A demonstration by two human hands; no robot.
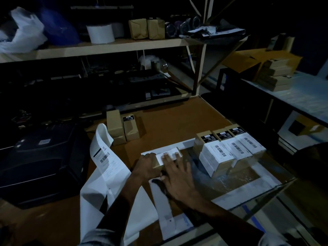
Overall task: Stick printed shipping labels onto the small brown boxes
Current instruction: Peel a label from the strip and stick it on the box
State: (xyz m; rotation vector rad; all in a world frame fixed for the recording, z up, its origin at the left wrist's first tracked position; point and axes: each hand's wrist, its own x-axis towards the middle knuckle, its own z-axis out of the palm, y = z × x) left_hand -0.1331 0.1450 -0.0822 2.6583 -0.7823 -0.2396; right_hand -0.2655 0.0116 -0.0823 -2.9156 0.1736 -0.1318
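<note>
Head view | our left hand point(147, 163) grips the near-left side of a small brown box point(168, 159) mid-counter point(177, 118) | our right hand point(177, 176), fingers spread flat, presses its white shipping label point(169, 154) | labelled boxes point(229, 150) toward the right edge | label strip point(104, 157) curls from the black printer point(40, 157) at the left edge

A black printer point(40, 162) sits at the bench's point(177, 118) left edge. On the shelf point(110, 47) behind stand a white roll point(101, 33), two paper-wrapped parcels point(146, 29) and a white plastic bag point(21, 32).
</note>
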